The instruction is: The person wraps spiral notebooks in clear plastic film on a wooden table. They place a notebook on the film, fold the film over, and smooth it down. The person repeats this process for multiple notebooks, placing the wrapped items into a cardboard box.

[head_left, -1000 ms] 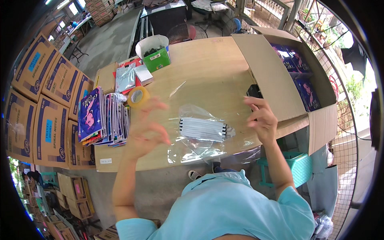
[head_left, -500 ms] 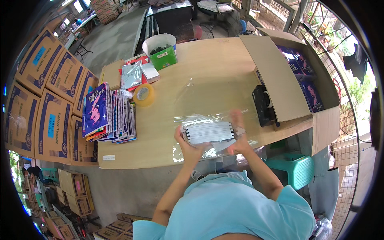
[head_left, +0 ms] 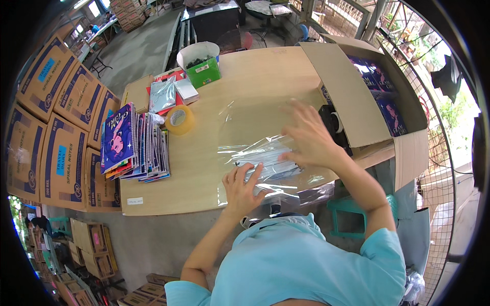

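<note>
Clear plastic wrap [head_left: 265, 153] lies spread over the near part of the wooden table [head_left: 255, 81], and under it I see a small stack of notebooks [head_left: 268, 168], close to the table's near edge, in front of the person.

Against the frame half a second back: both hands then clasped the two ends of the stack; now the right hand [head_left: 309, 140] has lifted off and hovers above the stack's right end, fingers spread open, gripping nothing. The left hand [head_left: 242, 186] has slid to the near-left corner of the stack and presses flat on the film, fingers extended, not closed around anything. The stack itself looks to sit in nearly the same spot.

Long axis of the stack runs left to right across the table, tilted slightly so its right end sits a bit farther from the person. I cannot tell which end holds the spiral binding through the glare on the film.

Left of the work, well apart: a roll of tan packing tape [head_left: 179, 119] and an upright row of spiral notebooks [head_left: 133, 145]. An open cardboard box [head_left: 347, 89] stands at the right, just beside the right hand.
</note>
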`<state>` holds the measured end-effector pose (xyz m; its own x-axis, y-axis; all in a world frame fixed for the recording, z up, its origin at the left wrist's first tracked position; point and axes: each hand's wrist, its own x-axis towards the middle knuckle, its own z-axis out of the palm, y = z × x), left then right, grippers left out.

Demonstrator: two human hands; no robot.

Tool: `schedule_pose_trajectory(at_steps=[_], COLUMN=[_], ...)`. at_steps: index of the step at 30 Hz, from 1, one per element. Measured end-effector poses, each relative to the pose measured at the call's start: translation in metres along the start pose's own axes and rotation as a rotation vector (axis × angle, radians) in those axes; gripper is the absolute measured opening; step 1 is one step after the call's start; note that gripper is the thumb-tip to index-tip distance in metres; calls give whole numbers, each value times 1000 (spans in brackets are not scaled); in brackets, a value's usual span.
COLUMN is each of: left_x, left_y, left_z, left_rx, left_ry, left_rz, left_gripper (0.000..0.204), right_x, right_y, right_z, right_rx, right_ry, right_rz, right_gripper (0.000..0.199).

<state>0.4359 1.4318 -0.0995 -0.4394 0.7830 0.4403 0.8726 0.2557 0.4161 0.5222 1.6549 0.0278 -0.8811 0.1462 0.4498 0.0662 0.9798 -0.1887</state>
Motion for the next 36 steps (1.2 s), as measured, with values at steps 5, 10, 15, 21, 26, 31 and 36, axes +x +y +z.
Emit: schedule_pose_trajectory(at_steps=[5, 10, 15, 21, 26, 31, 36], left_x=[19, 43, 53, 65, 66, 71, 70], left_y=[-15, -32, -43, -43, -53, -47, -49], left_z=[-30, -42, -43, -43, -38, -40, -40], left_rx=[-14, -21, 34, 113, 135, 131, 158], left_ry=[-201, -408, -518, -601, -628, -694, -599], left_rz=[162, 334, 451, 552, 582, 566, 593], left_gripper=[79, 87, 96, 108, 110, 107, 105], right_x=[31, 24, 32, 33, 36, 30, -4], right_y=[14, 0, 37, 16, -2, 8, 19], right_z=[-50, -34, 16, 46, 68, 83, 113], right_rx=[-19, -107, -124, 187, 154, 169, 618], right_ry=[17, -711, -741, -579, -385, -219, -297], right_rz=[-274, -671, -790, -642, -651, -682, 92], right_gripper=[28, 16, 13, 10, 16, 52, 105])
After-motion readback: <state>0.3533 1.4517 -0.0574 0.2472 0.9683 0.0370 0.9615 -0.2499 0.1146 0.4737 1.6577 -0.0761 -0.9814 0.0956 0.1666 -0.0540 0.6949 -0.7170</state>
